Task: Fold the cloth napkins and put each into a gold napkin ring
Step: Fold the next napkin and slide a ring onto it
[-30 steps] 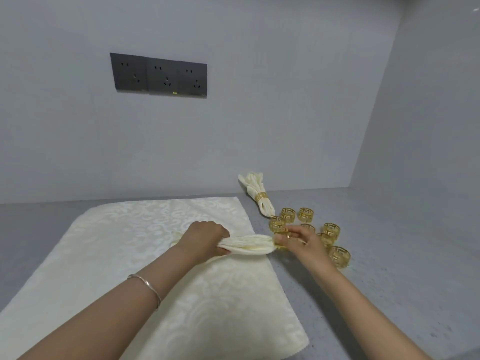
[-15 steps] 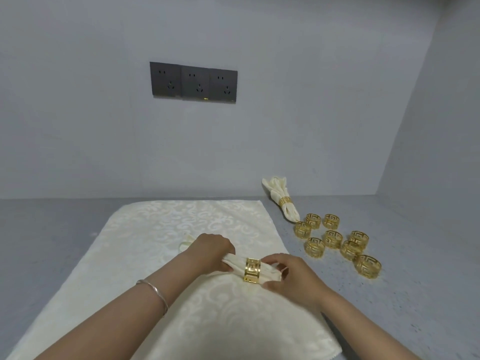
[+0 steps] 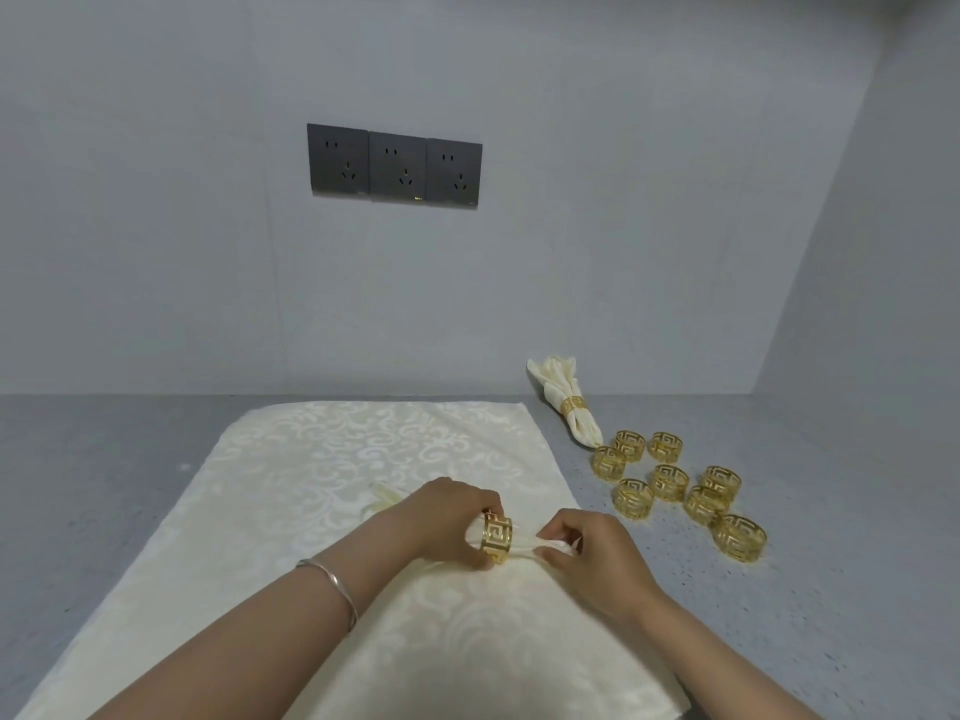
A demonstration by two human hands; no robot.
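The gold ring (image 3: 497,539) has slid from the folded napkin's (image 3: 530,544) tip to its middle, above the spread cloth (image 3: 363,459). The left hand (image 3: 447,517) grips the roll at the ring and the right hand's (image 3: 589,550) fingers pinch the free end, so this one looks nearly done. Spare rings (image 3: 670,480) wait on the counter (image 3: 841,589) right of that cloth.

The grey counter (image 3: 104,459) bears a cream cloth (image 3: 322,459), ringed napkin (image 3: 563,392), loose gold rings (image 3: 671,482).
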